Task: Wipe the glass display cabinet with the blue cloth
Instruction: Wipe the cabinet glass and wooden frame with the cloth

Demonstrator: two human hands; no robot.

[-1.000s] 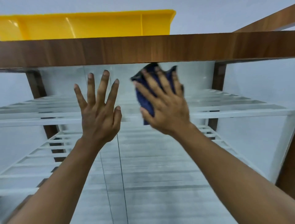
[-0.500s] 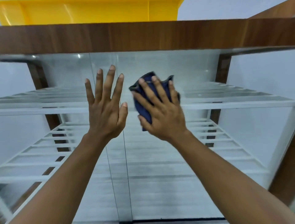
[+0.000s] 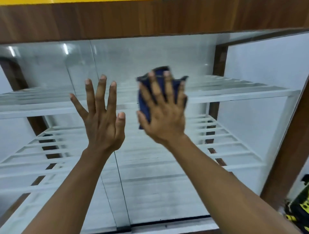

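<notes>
The glass display cabinet (image 3: 150, 192) fills the view, with sliding glass panes in a dark wood frame and white slatted shelves behind the glass. My right hand (image 3: 164, 115) presses the dark blue cloth (image 3: 143, 100) flat against the pane with its fingers spread and straight. The cloth shows above and to the left of the fingers; the rest is under my palm. My left hand (image 3: 103, 117) lies flat on the glass to the left, fingers spread, holding nothing.
A wide wooden top board (image 3: 150, 18) runs across above the glass, with a sliver of yellow tray (image 3: 66, 1) on it. A wooden side post (image 3: 287, 142) stands at right, and a black and yellow object (image 3: 299, 208) sits low at the right edge.
My right hand and the cloth have slid down the glass from just under the wooden board to shelf height. My view has tilted down, and the yellow tray has nearly left the frame.
</notes>
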